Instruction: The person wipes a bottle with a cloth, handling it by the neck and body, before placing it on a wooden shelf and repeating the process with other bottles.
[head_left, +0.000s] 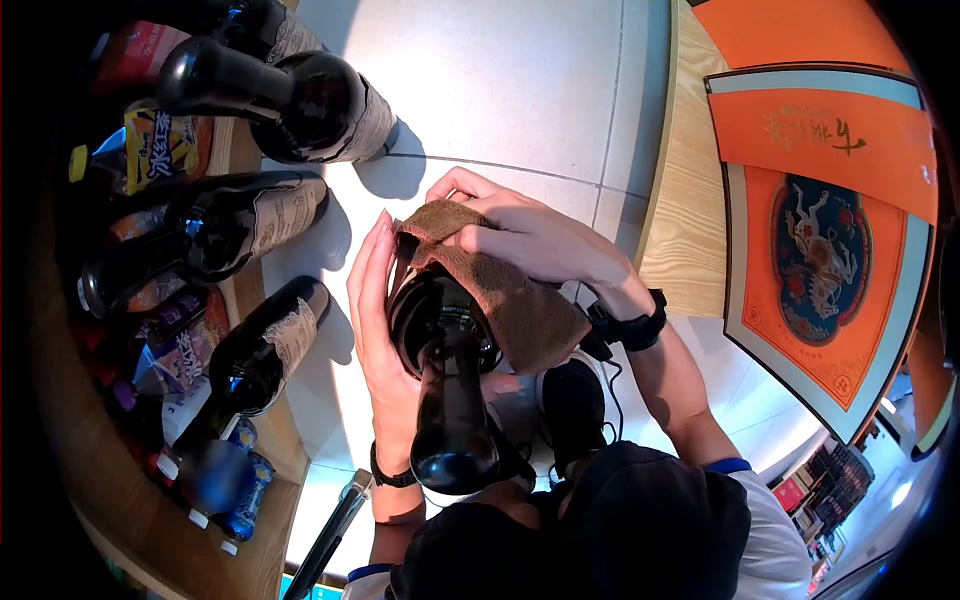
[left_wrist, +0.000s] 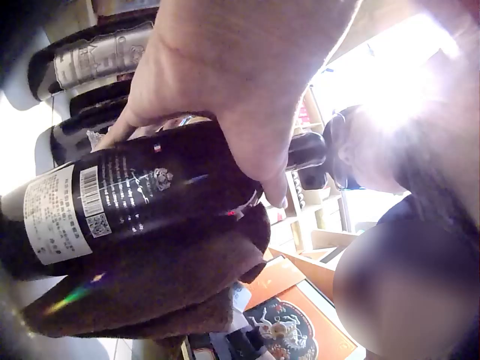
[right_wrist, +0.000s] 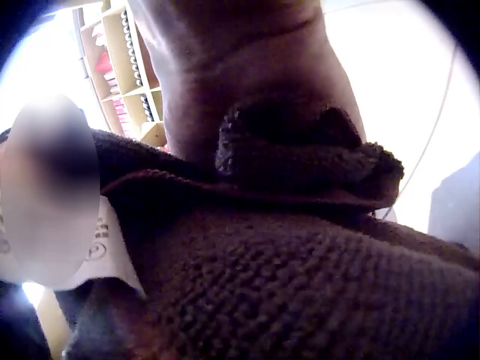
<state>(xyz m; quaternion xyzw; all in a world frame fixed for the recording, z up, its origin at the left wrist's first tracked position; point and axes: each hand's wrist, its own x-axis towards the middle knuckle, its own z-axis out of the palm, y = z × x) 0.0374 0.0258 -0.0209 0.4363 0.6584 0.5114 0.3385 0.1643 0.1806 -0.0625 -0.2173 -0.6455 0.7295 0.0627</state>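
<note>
over the tiled floor (head_left: 500, 80): a dark bottle (head_left: 450, 400) held under a brown cloth (head_left: 510, 300)

between two wooden shelves, the pale tiled floor fills the middle of the head view. on the person's right, a shelf edge (head_left: 690, 200) carries large orange gift boxes (head_left: 830, 270), and the nearest is printed with a horse figure. on the left, the second shelf (head_left: 270, 460) holds three dark wine bottles (head_left: 300, 100) with pale labels, side by side. small colourful drink bottles (head_left: 150, 150) are packed in behind them.

the dark bottle is in the air just before the person's chest, between the two shelves and well apart from the shelved ones. its neck points back toward the head camera and its base points away. the brown cloth lies over its body on the right side and hangs down past the shoulder.

the left hand (head_left: 378, 330) lies along the bottle's left flank. the left wrist view shows its thumb and fingers curled round the glass, holding it. the right hand (head_left: 520, 235) sits on top of the cloth, fingers bent over it and gripping it against the bottle's far end.

a white back label (left_wrist: 49, 217) with a barcode shows in the left wrist view, with the cloth bunched just below it. each wrist wears a black band (head_left: 630, 325).
</note>
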